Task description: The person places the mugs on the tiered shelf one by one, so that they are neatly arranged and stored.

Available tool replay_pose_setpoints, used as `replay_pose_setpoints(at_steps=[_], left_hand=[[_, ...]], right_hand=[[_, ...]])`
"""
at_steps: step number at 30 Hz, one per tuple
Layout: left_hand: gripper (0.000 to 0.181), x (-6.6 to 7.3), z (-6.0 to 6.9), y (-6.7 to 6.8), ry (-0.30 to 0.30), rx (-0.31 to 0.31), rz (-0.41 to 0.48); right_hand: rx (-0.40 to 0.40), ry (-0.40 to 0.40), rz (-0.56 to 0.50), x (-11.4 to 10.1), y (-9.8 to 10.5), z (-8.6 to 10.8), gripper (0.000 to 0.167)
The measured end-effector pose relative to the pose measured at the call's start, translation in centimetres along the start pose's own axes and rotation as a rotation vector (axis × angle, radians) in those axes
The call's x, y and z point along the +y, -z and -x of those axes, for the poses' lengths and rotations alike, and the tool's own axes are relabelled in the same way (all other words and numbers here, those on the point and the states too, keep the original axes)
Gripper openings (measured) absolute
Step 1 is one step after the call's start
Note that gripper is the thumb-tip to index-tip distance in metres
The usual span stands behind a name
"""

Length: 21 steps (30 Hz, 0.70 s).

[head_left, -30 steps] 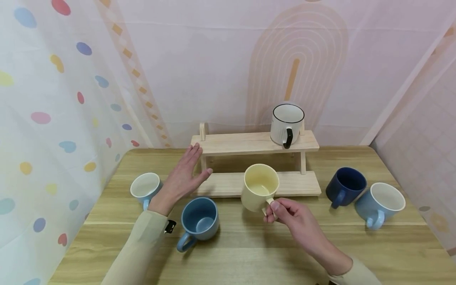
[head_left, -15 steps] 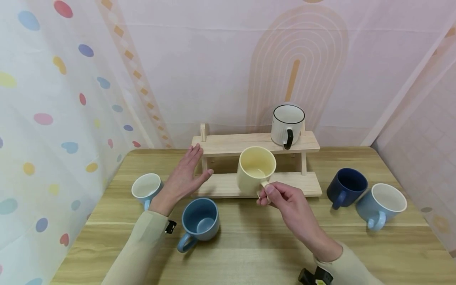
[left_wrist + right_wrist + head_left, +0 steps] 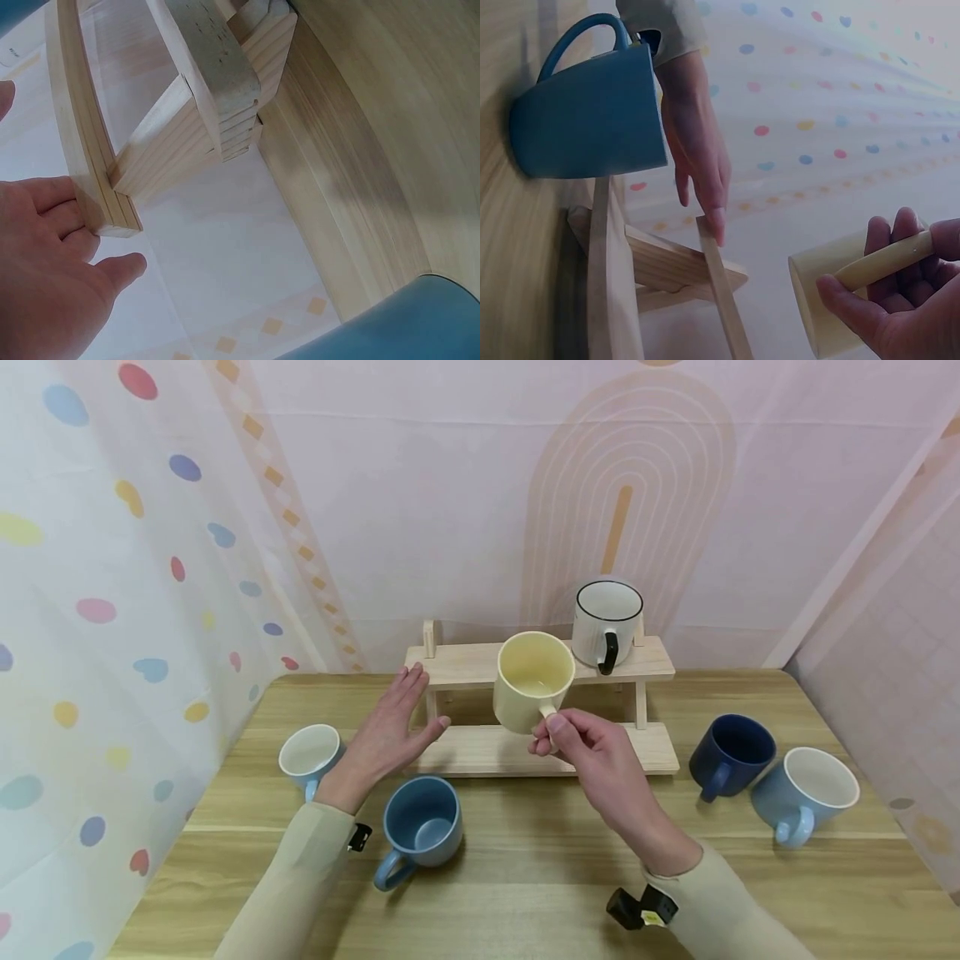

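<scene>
My right hand (image 3: 600, 764) pinches the handle of a pale yellow mug (image 3: 531, 693), which hangs upright in front of the upper tier of a two-tier wooden shelf (image 3: 480, 667). In the right wrist view, thumb and fingers close round the handle of the yellow mug (image 3: 821, 300). My left hand (image 3: 382, 739) has its fingers straight, and they touch the left end of the upper board (image 3: 97, 180), as the left wrist view shows. On that tier's right end stands a white mug (image 3: 603, 627) with a black rim and black handle.
A grey-blue mug (image 3: 422, 822) stands on the wooden table (image 3: 517, 902) in front of the shelf. Left of my left hand is a light blue mug (image 3: 307, 756), white inside. A navy mug (image 3: 727, 758) and another light blue mug (image 3: 798, 797) stand at the right. Patterned curtains (image 3: 420, 510) hang behind.
My right hand has lifted the yellow mug up and slightly left, from in front of the lower tier to the height of the upper board. My left hand has stayed in place.
</scene>
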<state>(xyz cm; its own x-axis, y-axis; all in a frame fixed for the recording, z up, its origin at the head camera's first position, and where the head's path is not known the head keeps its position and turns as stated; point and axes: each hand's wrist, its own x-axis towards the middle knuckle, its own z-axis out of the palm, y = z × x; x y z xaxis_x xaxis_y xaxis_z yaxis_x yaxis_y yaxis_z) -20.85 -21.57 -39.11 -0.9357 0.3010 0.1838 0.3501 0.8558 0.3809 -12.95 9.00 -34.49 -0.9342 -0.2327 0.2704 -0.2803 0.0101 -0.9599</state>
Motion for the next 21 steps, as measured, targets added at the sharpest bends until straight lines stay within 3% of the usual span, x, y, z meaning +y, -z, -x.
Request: replay_pose_setpoints(at_steps=[21], left_hand=[[0.088, 0.2, 0.0, 0.2, 0.016, -0.012, 0.002]], right_hand=[[0.080, 0.010, 0.001, -0.2, 0.0, -4.2, 0.035]])
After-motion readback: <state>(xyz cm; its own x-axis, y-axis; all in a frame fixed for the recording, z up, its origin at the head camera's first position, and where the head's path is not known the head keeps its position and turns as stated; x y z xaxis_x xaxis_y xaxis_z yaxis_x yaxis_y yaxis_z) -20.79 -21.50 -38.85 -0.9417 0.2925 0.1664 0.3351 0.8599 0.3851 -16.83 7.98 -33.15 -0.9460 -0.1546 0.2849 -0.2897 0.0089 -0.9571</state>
